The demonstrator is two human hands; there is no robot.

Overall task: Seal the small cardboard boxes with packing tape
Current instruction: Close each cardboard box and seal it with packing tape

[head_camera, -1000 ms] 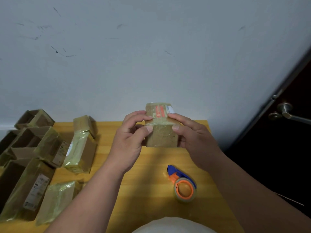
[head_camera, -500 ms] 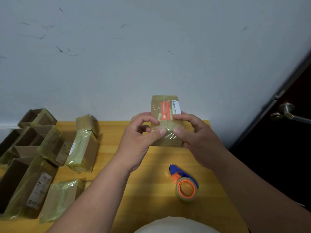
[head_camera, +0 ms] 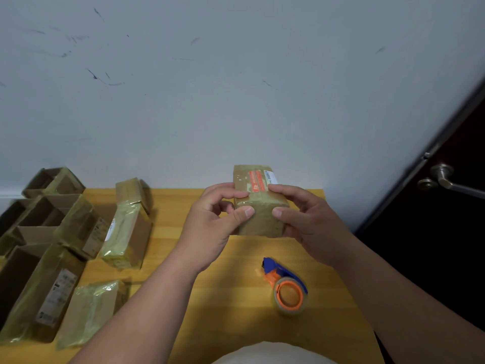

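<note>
A small brown cardboard box (head_camera: 259, 219) with tape on it and an orange and white label on top is held above the wooden table (head_camera: 236, 311). My left hand (head_camera: 210, 227) grips its left side, thumb on the near face and fingers curled over the top edge. My right hand (head_camera: 307, 222) grips its right side the same way. A tape dispenser (head_camera: 287, 290), blue and orange with a clear tape roll, lies on the table below the box.
Several taped and open cardboard boxes (head_camera: 126, 227) crowd the table's left part. A white wall stands behind. A dark door with a metal handle (head_camera: 443, 177) is at the right, past the table's right edge.
The box has tilted back so its near face shows more and its labelled top less. Both hands kept their grip and shifted slightly.
</note>
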